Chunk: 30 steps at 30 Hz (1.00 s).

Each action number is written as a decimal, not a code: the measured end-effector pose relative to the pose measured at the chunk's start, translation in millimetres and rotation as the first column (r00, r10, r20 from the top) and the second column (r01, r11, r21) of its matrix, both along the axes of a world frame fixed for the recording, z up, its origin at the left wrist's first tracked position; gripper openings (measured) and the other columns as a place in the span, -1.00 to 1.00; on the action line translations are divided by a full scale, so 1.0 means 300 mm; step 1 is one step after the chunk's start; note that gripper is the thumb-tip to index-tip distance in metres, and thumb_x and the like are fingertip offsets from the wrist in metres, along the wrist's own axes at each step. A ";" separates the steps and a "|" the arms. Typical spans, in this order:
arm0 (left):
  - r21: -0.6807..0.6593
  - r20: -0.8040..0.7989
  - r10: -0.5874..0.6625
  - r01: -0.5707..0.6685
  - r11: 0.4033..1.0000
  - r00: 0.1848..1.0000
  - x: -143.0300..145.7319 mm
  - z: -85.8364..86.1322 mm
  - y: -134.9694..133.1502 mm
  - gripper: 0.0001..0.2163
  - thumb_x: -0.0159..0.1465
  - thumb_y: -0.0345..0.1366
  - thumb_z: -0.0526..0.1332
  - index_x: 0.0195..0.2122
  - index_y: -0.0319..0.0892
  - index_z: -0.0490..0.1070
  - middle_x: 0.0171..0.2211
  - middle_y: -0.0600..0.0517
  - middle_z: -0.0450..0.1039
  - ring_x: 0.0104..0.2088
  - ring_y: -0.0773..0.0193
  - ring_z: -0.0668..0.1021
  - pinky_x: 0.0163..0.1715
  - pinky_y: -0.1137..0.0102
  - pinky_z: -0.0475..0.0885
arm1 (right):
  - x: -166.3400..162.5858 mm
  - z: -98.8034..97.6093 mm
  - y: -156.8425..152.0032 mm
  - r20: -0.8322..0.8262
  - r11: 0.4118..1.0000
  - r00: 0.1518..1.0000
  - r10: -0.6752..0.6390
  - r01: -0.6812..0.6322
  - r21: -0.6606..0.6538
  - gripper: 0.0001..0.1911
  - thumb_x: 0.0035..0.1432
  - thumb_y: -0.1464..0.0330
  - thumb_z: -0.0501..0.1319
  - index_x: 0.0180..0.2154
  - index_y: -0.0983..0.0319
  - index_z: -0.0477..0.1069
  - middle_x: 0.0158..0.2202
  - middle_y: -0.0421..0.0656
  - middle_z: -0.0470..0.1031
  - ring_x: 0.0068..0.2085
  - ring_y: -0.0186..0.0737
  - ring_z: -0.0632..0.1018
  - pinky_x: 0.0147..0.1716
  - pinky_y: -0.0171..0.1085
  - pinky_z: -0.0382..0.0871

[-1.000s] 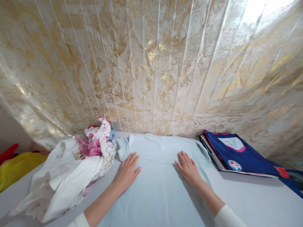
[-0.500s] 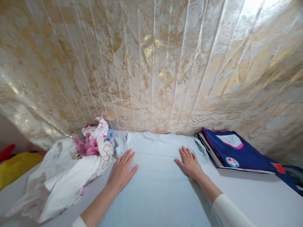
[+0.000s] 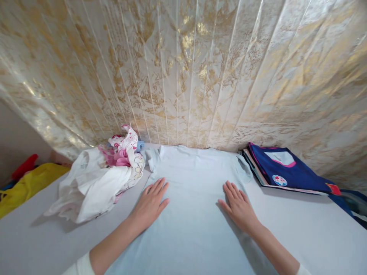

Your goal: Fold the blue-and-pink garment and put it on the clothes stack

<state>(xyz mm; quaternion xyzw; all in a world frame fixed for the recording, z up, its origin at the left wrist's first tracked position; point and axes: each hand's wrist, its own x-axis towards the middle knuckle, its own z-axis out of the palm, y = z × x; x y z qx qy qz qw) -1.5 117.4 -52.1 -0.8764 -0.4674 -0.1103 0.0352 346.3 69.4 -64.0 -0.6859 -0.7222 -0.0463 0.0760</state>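
Observation:
A pale blue T-shirt [image 3: 195,214] lies spread out on the white table, its neck end toward the curtain and its lower part running out of view at the bottom. My left hand [image 3: 151,202] rests flat on the shirt's left side, below the left sleeve, with fingers stretched. On the opposite side my right hand [image 3: 237,204] is palm down near the right edge, below the right sleeve, fingers extended and slightly apart. Neither hand grips the cloth. A few soft wrinkles show around the neck and sleeves.
Left of the shirt is a loose heap of white and pink clothes [image 3: 97,183]. A stack of folded garments [image 3: 292,168], dark blue on top, sits at the right. Yellow cloth [image 3: 34,183] lies at the far left. A gold-patterned curtain [image 3: 183,76] hangs behind the table [image 3: 304,225].
Both hands have slid down the shirt toward me, away from the neck end, still flat. The camera view has shifted, showing more of the table's near part.

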 end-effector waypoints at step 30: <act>-0.043 0.043 -0.033 0.035 0.998 0.999 0.047 -0.002 0.163 -0.52 0.42 -0.07 -0.08 0.28 -0.19 0.12 0.27 -0.15 0.16 0.24 0.05 0.23 0.17 0.13 0.06 | -0.417 0.079 -0.072 -0.159 0.816 0.810 0.565 -0.577 -0.041 -0.36 0.31 0.13 0.01 0.33 0.17 -0.06 0.38 -0.12 -0.15 0.36 -0.08 -0.04 0.27 -0.03 -0.02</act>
